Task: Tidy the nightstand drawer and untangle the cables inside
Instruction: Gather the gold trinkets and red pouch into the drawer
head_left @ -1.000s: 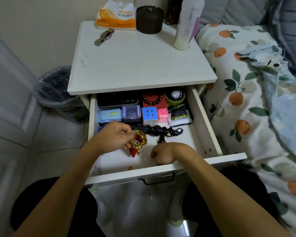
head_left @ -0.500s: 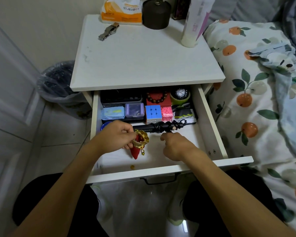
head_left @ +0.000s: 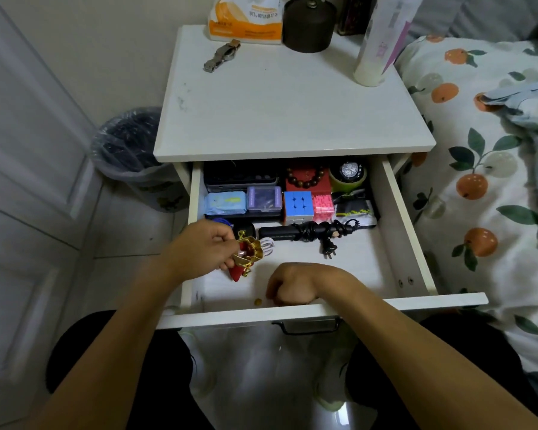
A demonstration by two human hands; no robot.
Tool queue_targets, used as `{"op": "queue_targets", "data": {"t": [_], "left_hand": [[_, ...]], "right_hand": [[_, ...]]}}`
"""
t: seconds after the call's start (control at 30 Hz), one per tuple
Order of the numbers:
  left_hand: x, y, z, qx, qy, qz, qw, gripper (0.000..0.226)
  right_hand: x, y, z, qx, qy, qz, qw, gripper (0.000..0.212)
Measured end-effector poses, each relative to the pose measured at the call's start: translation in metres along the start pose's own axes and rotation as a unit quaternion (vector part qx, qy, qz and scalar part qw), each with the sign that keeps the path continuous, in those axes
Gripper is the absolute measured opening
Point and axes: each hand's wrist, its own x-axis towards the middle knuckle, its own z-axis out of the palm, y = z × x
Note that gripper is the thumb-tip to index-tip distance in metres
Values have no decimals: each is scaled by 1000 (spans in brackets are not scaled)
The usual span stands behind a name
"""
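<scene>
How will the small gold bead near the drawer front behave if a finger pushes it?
The bead looks round and tiny, so it would probably roll on the smooth drawer floor. It is likely light and hard to pinch; the front panel beside it should stop it.

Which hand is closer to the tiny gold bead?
Right. The right hand sits just beside the gold bead on the drawer floor; the left hand holds a red pouch farther back.

The white nightstand (head_left: 292, 119) stood with its drawer (head_left: 395, 218) pulled open. On top lay a metal watch (head_left: 221, 55), an orange tissue pack (head_left: 246, 18), a dark round jar (head_left: 309, 24) and a tall pale bottle (head_left: 378, 41) near the right back corner.
</scene>
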Motion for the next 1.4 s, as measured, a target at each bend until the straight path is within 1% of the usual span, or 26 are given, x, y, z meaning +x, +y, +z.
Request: {"op": "queue_targets", "data": {"t": [0.07, 0.1, 0.17, 0.2, 0.27, 0.37, 0.47, 0.53, 0.6, 0.67, 0.7, 0.77, 0.83, 0.93, 0.97, 1.07, 1.1, 1.17, 1.27, 1.4], "left_hand": [[-2, -2, -1, -5, 2, -7, 1000, 28], [-2, -3, -2, -8, 3, -9, 1000, 28], [-3, -4, -2, -14, 7, -10, 1000, 27], [-4, -5, -3, -17, 9, -10, 1000, 26], [-6, -6, -3, -16, 15, -7, 1000, 25], [-10, -12, -7, -28, 28, -14, 999, 22], [-15, -19, -15, -39, 43, -21, 998, 24], [-19, -25, -21, -50, 50, -22, 997, 25], [-22, -30, -27, -57, 56, -22, 997, 23], [-23, -33, -30, -59, 58, -23, 996, 22], [-23, -33, -30, -56, 56, -21, 997, 21], [-23, -32, -29, -51, 55, -15, 997, 19], [-22, -31, -29, -50, 59, -12, 997, 19], [-21, -30, -29, -46, 63, -16, 997, 20], [-21, -30, -29, -47, 64, -17, 997, 20], [-20, -30, -31, -59, 66, -21, 996, 20], [-20, -30, -32, -64, 66, -22, 996, 20], [-21, -34, -36, -67, 69, -23, 995, 20], [-22, -39, -41, -68, 72, -22, 995, 20], [-25, -45, -47, -76, 73, -20, 994, 20]], "right_hand": [[-3, 7, -3, 2, 51, 47, 998, 35], [-5, 10, -4, -16, 62, 76, 995, 35], [-9, 14, -3, -65, 33, 114, 991, 29], [-10, 15, -2, -79, 6, 119, 990, 27], [-10, 12, 1, -81, -30, 111, 990, 31], [-2, -5, 3, -58, -36, 85, 994, 36], [8, -26, 5, -42, -35, 50, 997, 31], [12, -32, 5, -29, -29, 44, 998, 33], [12, -29, 3, -22, 3, 59, 998, 32], [6, -22, -1, -11, 51, 100, 994, 31], [2, -20, -2, -23, 57, 118, 991, 30], [-1, -18, 1, -53, 33, 128, 990, 32], [1, -23, 5, -57, 1, 114, 992, 34], [10, -41, 8, -39, -12, 87, 995, 34], [13, -47, 7, -32, -10, 78, 996, 31], [25, -64, 8, -19, -3, 61, 998, 12], [30, -70, 9, -20, -6, 52, 998, 10], [37, -81, 12, -19, -19, 34, 999, 14], [40, -95, 15, -4, -30, 15, 999, 32], [43, -109, 16, 32, -22, 22, 999, 38]]}}
